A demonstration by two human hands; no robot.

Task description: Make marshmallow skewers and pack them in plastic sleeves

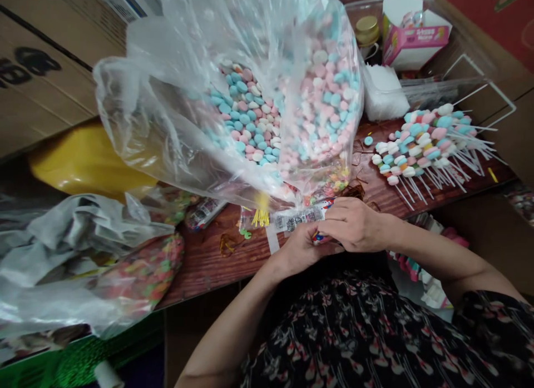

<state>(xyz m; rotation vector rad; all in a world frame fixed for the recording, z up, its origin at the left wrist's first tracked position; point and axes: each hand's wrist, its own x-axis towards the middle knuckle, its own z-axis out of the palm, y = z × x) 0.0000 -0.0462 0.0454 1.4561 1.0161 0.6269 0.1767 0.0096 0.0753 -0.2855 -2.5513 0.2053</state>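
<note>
You've got the printed wrapper strip (300, 218) pinched between your left grip (298, 249) and right grip (354, 224), with the bag of pastel candies (267, 99) just beyond them on the desk (204, 260).

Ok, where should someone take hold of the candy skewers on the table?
Take the bare sticks of the candy skewers from the right, closing around them just below the candy. The sticks fan out there, free to grip, while the candy crowds together at the left end, where the right hand is working nearby.
</note>
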